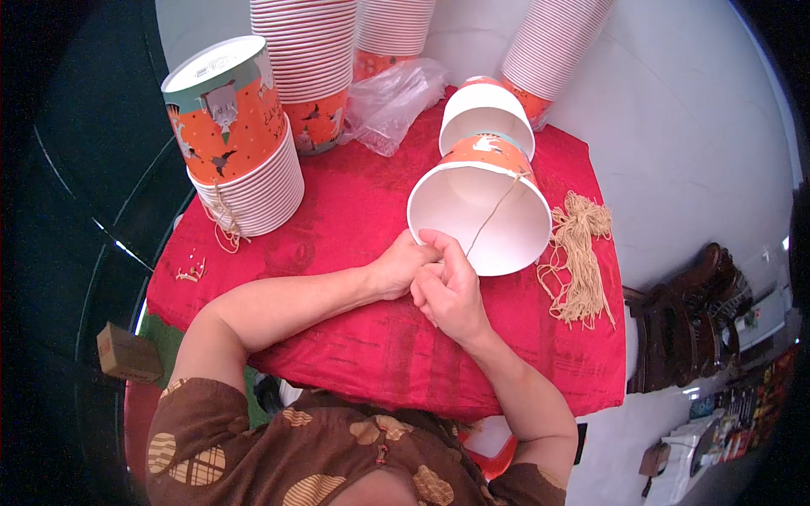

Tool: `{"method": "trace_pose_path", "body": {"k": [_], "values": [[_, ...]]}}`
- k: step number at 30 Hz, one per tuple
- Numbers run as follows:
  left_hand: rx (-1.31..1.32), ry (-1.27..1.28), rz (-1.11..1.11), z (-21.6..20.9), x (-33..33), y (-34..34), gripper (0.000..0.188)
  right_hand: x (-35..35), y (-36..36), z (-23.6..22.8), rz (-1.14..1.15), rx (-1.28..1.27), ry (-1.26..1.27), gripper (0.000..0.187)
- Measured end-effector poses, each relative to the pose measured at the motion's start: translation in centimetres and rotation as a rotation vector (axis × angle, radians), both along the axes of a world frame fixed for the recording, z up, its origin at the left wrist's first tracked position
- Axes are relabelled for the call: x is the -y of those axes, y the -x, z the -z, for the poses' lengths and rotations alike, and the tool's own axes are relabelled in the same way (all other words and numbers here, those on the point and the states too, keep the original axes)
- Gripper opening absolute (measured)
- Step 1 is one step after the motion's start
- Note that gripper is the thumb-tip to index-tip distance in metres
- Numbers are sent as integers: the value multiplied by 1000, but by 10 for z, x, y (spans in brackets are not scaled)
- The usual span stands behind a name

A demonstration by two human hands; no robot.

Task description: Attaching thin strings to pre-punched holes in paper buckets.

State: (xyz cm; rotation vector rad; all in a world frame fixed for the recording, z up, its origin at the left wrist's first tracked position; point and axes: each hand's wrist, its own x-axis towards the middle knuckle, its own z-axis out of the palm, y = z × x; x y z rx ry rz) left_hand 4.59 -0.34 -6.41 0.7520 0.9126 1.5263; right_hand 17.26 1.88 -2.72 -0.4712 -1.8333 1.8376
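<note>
A white-lined paper bucket (515, 244) with an orange printed outside lies on its side, its mouth turned toward me. From the upper right of its rim, a thin tan string (496, 208) runs across the mouth to my right hand (451, 293), whose fingers are pinched on it. My left hand (403, 265) is closed at the lower left of the rim; its fingertips are partly hidden behind the right hand. Behind this bucket lies another paper bucket (485, 105). A bundle of tan strings (582, 257) rests on the table to the right.
At the left stands an upside-down stack of paper buckets (249, 181) with string hanging from it. Tall bucket stacks (304, 42) rise at the back, beside a crumpled clear plastic bag (392, 105). Small scraps (192, 271) lie on the red tablecloth (346, 219). A cardboard box (128, 352) is at lower left.
</note>
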Motion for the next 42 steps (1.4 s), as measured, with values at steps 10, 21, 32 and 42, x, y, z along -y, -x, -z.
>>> {"method": "trace_pose_path", "body": {"k": [10, 21, 32, 42], "values": [[-27, -92, -9, 1, -1, -2, 29, -5, 0, 11, -10, -10, -26, 53], [-69, -130, 25, 5, 1, 1, 25, 1, 2, 14, 5, -50, -151, 31], [77, -153, -69, -21, -8, 19, 18, -6, -8, 11, 240, -217, -318, 15], [44, -303, -224, -66, -7, 45, 19, -8, -4, 9, 266, -150, -87, 14]]}}
